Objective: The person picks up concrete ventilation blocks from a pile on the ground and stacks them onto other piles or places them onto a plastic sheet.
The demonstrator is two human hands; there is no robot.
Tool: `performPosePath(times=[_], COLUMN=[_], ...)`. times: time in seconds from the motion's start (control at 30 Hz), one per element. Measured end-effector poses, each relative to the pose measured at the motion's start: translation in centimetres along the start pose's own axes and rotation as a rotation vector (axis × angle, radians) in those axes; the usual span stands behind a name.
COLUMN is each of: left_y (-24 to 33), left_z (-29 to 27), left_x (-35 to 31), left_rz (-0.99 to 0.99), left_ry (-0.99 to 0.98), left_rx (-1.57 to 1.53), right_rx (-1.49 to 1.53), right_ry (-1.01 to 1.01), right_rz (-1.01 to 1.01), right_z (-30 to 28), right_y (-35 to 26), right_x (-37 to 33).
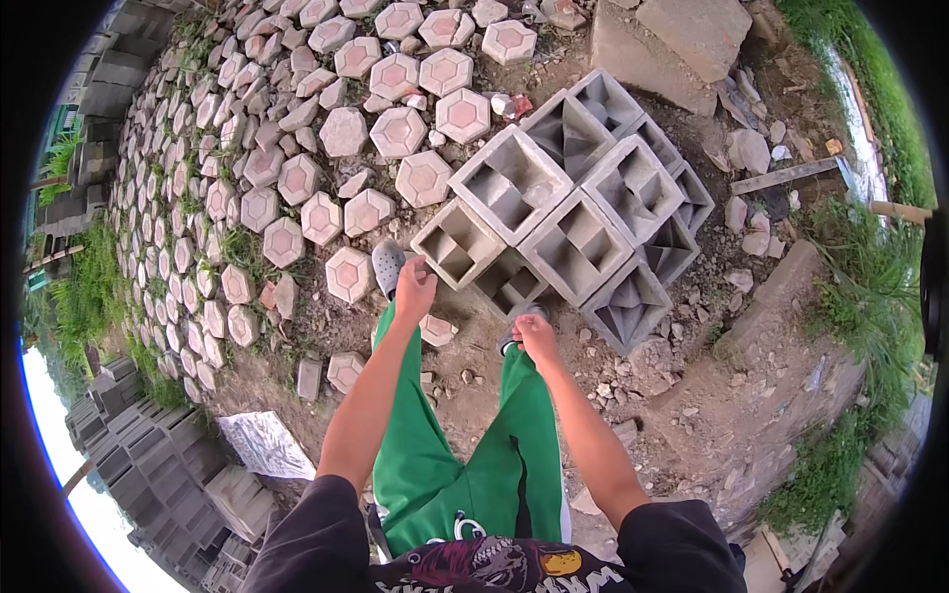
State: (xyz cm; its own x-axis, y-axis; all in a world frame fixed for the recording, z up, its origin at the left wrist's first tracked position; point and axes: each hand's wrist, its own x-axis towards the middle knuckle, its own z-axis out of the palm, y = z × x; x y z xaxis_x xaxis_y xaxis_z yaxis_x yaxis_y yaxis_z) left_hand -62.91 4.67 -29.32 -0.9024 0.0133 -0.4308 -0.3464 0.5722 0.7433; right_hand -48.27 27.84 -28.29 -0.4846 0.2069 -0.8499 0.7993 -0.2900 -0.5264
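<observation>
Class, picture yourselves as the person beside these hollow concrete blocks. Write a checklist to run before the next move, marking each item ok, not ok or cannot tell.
1. Hands free: ok; the left hand and right hand are loosely curled, with nothing seen in them.
2. Hand protection: not ok; both hands are bare.
3. Left hand clear of the nearest concrete block: cannot tell; fingertips and rim look very close.
4. Block pile steady: cannot tell; what supports it underneath is mostly hidden.
5. Ground tidy: not ok; loose stones are scattered nearby.
</observation>
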Motion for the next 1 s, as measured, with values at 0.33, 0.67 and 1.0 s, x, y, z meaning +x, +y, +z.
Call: performPosePath(times=[0.33,0.67,1.0], left_y=[-12.7,-15.3,-16.9], left_z=[6.8,9.3,9.1], left_x=[21.2,22.2,16.5], left_rz=[0.060,0.074,-0.159], left_ry=[-0.358,-0.467,-0.311], left_rx=[0.407,0.344,0.304], right_rx=[-0.103,0.402,-0.014], right_ry=[-0.015,0.316,0.287], right_rz=[0.293,0.117,0.061], right_z=[7.8,12.8,12.3], right_y=[4.2,5.5,5.9], right_x=[20.4,26.8,25.5])
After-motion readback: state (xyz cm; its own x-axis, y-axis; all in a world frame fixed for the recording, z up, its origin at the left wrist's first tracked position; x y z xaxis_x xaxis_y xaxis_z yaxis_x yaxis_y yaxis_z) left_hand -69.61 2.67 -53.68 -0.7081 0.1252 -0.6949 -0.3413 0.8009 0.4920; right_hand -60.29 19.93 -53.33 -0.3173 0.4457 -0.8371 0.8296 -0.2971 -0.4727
